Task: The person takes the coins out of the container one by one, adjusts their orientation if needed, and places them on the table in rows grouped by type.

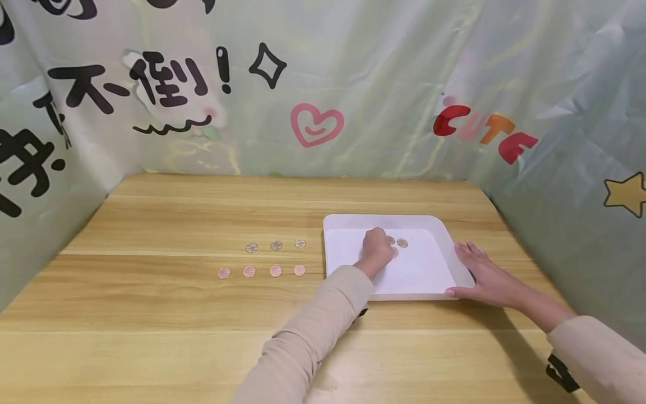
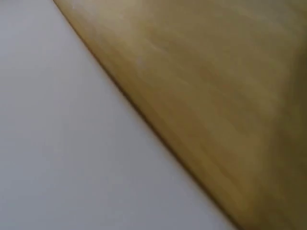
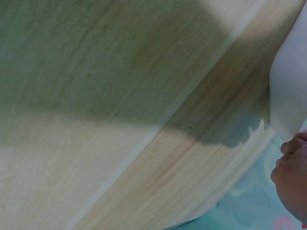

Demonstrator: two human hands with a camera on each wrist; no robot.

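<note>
A shallow white tray [image 1: 424, 280] lies on the wooden table. My left hand [image 1: 375, 249] is inside it with fingers curled downward, close to a pinkish copper coin [image 1: 395, 252] and two grey-brown coins [image 1: 402, 243]. Its fingertips are hidden, so I cannot tell whether they pinch a coin. My right hand [image 1: 487, 279] holds the tray's near right corner, thumb on the front rim and fingers along the right side. In the right wrist view, part of that hand [image 3: 292, 175] shows beside the tray's pale wall [image 3: 290, 91]. Only tray and table fill the left wrist view.
Left of the tray, three grey-brown coins [image 1: 276, 245] form a row. Nearer to me is a row of several copper coins [image 1: 275, 271]. A printed cloth [image 1: 383, 84] hangs behind the table [image 1: 151, 314] and along both its sides.
</note>
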